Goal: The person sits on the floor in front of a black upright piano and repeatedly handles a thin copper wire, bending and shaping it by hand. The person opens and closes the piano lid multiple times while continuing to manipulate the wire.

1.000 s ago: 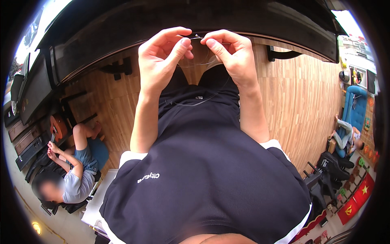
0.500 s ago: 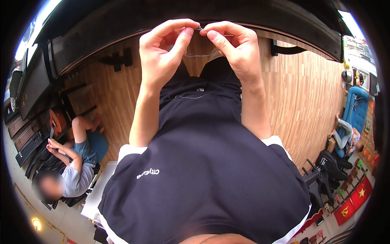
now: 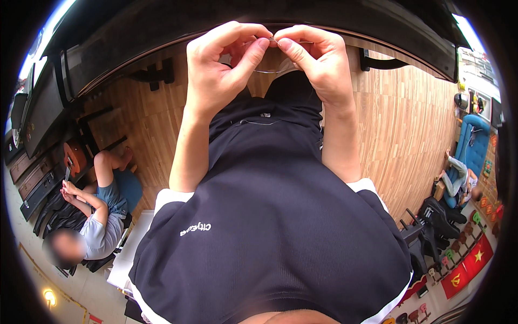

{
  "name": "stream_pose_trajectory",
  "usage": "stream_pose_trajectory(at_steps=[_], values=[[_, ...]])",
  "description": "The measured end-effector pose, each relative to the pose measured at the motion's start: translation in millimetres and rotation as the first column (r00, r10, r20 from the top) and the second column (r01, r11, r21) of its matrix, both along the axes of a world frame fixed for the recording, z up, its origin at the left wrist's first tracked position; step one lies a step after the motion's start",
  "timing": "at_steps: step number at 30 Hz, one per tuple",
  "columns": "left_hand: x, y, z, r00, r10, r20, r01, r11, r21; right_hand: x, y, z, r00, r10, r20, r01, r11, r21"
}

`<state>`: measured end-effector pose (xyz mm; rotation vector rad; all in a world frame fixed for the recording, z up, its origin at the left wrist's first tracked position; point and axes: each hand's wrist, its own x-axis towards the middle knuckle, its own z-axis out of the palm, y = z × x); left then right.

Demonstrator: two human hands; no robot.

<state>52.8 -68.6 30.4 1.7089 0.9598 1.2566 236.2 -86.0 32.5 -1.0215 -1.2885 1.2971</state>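
Note:
In front of my chest, close to the black edge above, my left hand and my right hand meet fingertip to fingertip. Both pinch a thin, pale thread or wire, which hangs in a loop between them. A tiny dark bit sits at the meeting fingertips, too small to make out. Another stretch of thin pale strand lies across my dark clothing near the waist.
A glossy black piece of furniture runs across the top, above a wooden floor. On the left a seated person holds a small brown guitar. Another person sits by a blue sofa at right.
My left hand has shifted slightly right and the fingertips of both hands have come closer together. The small dark bit at the fingertips is now more hidden.

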Motion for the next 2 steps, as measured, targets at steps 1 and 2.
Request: stream_pose_trajectory(at_steps=[1, 2], values=[[-0.5, 0.1, -0.8, 1.000, -0.010, -0.009, 0.010, 1.000, 0.011, 0.1, -0.5, 0.2, 1.000, 0.002, 0.008, -0.002, 1.000, -0.004], [-1.1, 1.0, -2.2, 1.000, -0.020, -0.017, 0.020, 1.000, 0.020, 0.4, -0.6, 0.1, 1.000, 0.002, 0.009, -0.002, 1.000, -0.005]])
